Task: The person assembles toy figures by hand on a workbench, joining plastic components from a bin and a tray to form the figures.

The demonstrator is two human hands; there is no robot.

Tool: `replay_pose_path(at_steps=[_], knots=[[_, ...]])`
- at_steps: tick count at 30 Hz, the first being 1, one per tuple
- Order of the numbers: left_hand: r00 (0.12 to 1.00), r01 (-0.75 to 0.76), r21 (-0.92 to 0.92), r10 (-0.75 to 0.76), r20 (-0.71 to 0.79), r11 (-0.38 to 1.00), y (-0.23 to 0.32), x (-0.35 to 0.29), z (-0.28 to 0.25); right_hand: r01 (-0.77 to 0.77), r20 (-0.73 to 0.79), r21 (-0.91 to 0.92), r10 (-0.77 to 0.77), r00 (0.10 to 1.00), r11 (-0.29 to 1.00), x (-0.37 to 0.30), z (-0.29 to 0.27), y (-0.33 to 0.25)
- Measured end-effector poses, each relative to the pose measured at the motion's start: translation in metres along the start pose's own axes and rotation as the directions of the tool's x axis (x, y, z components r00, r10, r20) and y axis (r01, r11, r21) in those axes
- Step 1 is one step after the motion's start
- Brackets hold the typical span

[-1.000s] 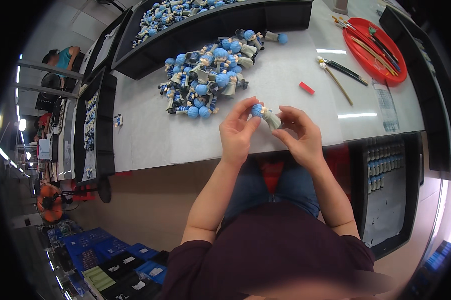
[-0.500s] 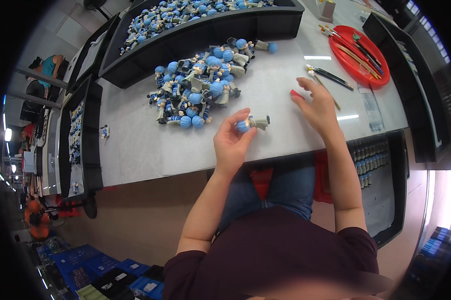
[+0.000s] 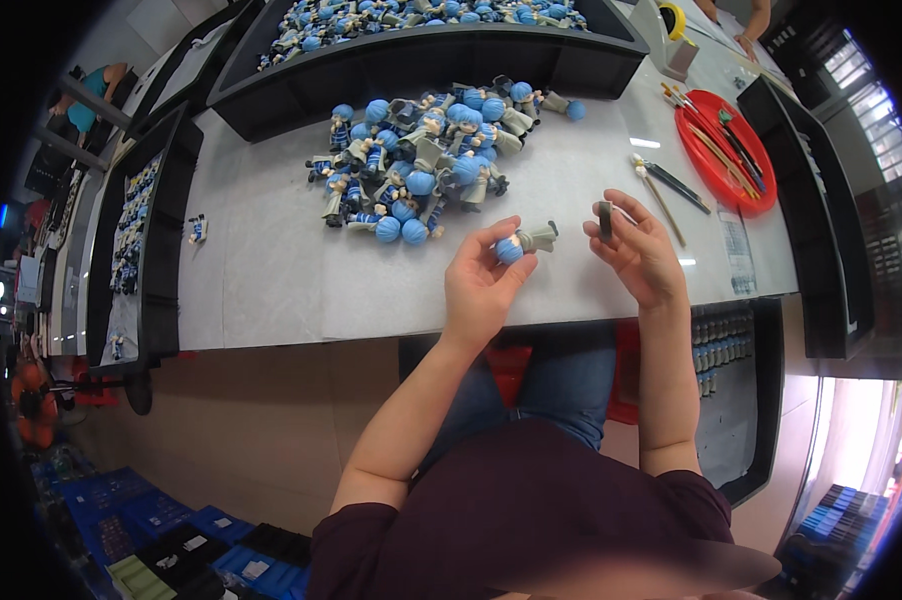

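In the head view, the left hand (image 3: 486, 280) pinches a small blue-haired figure (image 3: 539, 240) between thumb and fingers; the figure is held over the near part of the white table (image 3: 261, 270), its grey body pointing right. The right hand (image 3: 649, 258), to its right and apart from the figure, grips a small dark piece (image 3: 605, 222) narrowly at its fingertips.

Beyond the left hand, a heap of similar figures (image 3: 466, 170) blocks the way to a large black bin (image 3: 431, 92) full of more. A thin brush (image 3: 668, 212) and a dark pen (image 3: 681, 190) lie between the right hand and a red tray (image 3: 693, 155) of brushes. Black trays stand at far left and right; a co-worker's hand (image 3: 746, 46) rests at the far right, beyond a yellow tape roll (image 3: 678, 22).

A printed strip (image 3: 738, 255) near the red tray and white labels (image 3: 255, 569) on boxes at the near left are too small to read.
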State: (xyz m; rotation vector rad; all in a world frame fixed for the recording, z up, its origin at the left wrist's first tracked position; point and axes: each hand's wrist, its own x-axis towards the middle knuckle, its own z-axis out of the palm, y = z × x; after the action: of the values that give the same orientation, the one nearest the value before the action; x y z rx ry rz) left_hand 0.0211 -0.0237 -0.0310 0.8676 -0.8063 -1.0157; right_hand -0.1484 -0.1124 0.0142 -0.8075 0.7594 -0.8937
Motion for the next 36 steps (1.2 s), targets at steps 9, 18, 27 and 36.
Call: replay_pose_path(at_steps=[9,18,27,36], knots=[[0.999,0.039,-0.066,-0.039,0.005,0.997,0.000,0.000,-0.002,0.187,0.026,-0.194,-0.186,0.982,0.963,-0.002,0.006,0.021],[0.999,0.022,-0.050,-0.020,0.049,0.998,-0.002,0.000,-0.003,0.512,0.155,-0.581,-0.532,0.833,0.632,-0.003,0.033,0.035],[0.999,0.031,0.033,-0.032,0.036,0.999,-0.007,-0.001,-0.002,0.509,0.126,-0.557,-0.540,0.832,0.656,0.002,0.048,0.051],[0.998,-0.021,0.060,0.018,0.053,0.998,-0.008,-0.002,-0.002,0.574,0.197,-0.604,-0.594,0.780,0.553,0.007,0.048,0.053]])
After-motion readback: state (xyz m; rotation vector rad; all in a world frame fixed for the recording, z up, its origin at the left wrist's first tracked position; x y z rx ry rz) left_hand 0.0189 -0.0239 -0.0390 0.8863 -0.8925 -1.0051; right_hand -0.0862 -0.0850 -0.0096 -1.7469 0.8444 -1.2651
